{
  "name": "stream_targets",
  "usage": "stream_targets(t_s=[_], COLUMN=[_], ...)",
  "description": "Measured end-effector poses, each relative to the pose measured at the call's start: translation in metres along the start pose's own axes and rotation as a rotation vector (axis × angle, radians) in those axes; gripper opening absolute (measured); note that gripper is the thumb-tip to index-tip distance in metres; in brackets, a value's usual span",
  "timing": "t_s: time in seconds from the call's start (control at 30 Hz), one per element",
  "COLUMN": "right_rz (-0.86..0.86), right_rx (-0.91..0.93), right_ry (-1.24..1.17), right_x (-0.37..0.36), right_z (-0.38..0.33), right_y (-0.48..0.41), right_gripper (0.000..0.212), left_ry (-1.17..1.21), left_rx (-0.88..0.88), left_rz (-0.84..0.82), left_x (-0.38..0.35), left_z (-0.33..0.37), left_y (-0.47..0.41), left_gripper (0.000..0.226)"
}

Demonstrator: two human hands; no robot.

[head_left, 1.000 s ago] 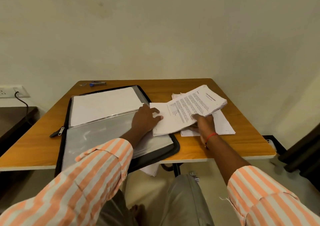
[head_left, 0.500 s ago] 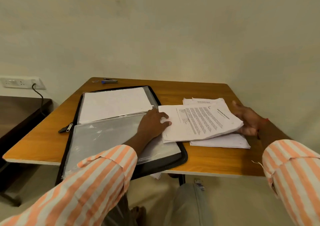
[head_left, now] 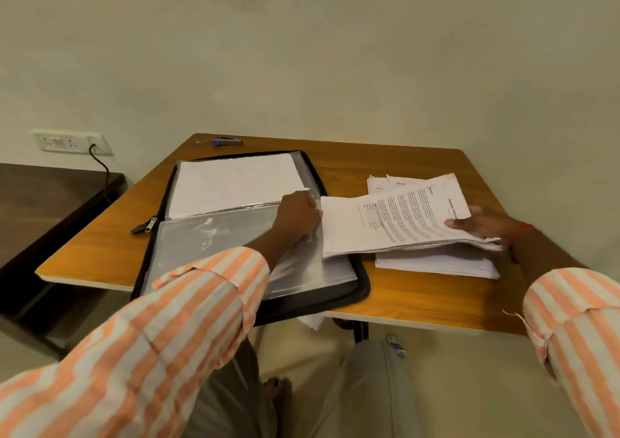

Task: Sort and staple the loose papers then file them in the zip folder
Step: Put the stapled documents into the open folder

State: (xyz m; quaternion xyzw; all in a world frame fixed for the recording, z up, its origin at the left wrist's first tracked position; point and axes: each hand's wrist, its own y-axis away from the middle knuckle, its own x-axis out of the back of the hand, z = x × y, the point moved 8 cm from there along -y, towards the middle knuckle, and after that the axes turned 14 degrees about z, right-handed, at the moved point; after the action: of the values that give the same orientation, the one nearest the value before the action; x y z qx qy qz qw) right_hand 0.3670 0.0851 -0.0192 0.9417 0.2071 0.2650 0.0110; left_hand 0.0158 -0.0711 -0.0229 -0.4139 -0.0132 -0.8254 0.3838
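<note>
An open black zip folder (head_left: 360,298) with clear plastic sleeves lies on the wooden table (head_left: 419,300). White sheets fill its far half. My left hand (head_left: 297,218) pinches the right edge of a clear sleeve (head_left: 214,239) near the folder's spine. My right hand (head_left: 483,224) grips the right end of a printed paper stack (head_left: 392,226), which is lifted and reaches over the folder's right edge. More loose papers (head_left: 436,265) lie flat on the table beneath it.
A blue and silver stapler (head_left: 228,141) sits at the table's far edge. The folder's zip pull (head_left: 146,226) lies on the table to the left. A dark side table (head_left: 50,196) and a wall socket (head_left: 72,142) with a cable are further left.
My right hand slid along the stack to its right end and lifted it. My left hand moved from the stack's left edge onto the sleeve edge. The camera turned leftward.
</note>
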Motion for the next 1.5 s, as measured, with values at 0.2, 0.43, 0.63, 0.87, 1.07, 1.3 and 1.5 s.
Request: stream_targets(t_s=[0.2,0.43,0.63,0.87,1.07,1.3,1.5], right_rz=[0.035,0.006,0.013,0.028,0.002,-0.030,-0.035], right_rx=[0.077,0.080,0.065,0.056,0.079,0.055,0.096], right_ry=[0.091,0.104,0.103,0.105,0.121,0.059,0.075], right_x=[-0.005,0.002,0.000,0.005,0.004,0.000,0.003], right_z=[-0.002,-0.009,-0.005,0.000,-0.006,-0.012,-0.011], right_y=[0.011,0.012,0.011,0.009,0.010,0.008,0.001], right_gripper=[0.046,0.051,0.044,0.042,0.040,0.032,0.035], left_ry=[0.111,0.161,0.014,-0.254,-0.426,-0.439,-0.396], left_rx=[0.104,0.077,-0.274,-0.519,-0.660,-0.668,-0.782], left_rz=[0.053,0.072,-0.138,-0.349,-0.380,-0.363,-0.253], left_x=[0.006,0.003,-0.007,-0.008,-0.004,-0.013,-0.002], left_z=[-0.007,-0.010,0.012,0.025,0.038,0.034,0.048], left_y=[-0.009,-0.018,-0.022,-0.026,-0.028,-0.034,-0.037], left_gripper=[0.018,0.016,0.038,0.042,0.035,0.041,0.030])
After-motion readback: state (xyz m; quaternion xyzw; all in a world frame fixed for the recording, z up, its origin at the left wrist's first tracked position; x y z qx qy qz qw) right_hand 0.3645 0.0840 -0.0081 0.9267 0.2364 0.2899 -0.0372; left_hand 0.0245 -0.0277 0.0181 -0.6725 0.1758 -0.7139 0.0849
